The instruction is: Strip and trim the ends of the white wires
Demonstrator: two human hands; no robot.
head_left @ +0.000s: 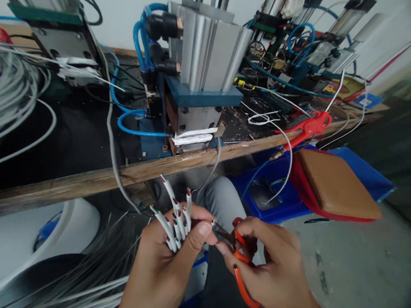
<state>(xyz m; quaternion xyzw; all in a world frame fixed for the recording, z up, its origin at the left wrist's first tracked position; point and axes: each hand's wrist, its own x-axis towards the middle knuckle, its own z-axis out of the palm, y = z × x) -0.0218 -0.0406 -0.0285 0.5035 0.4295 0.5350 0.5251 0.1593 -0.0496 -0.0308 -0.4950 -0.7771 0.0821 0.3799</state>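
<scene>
My left hand (167, 261) is closed around a bundle of white cables (179, 223), whose cut ends point up and show red, green and dark inner wires. Between its thumb and forefinger one cable end sticks out to the right. My right hand (271, 265) grips a pair of scissors (240, 267) with orange handles, one loop hanging below the palm. The blades point left and meet the pinched cable end, close to my left thumb tip. How far apart the blades are, I cannot tell.
Above my hands runs the bench's wooden edge (132, 171), carrying a pneumatic press (210, 54). A red air gun (310, 129) hangs at right, over blue bins (276, 208) and a stool with a tan seat (335, 184). Lower left are a white bucket (80, 229) and loose cables (89, 292).
</scene>
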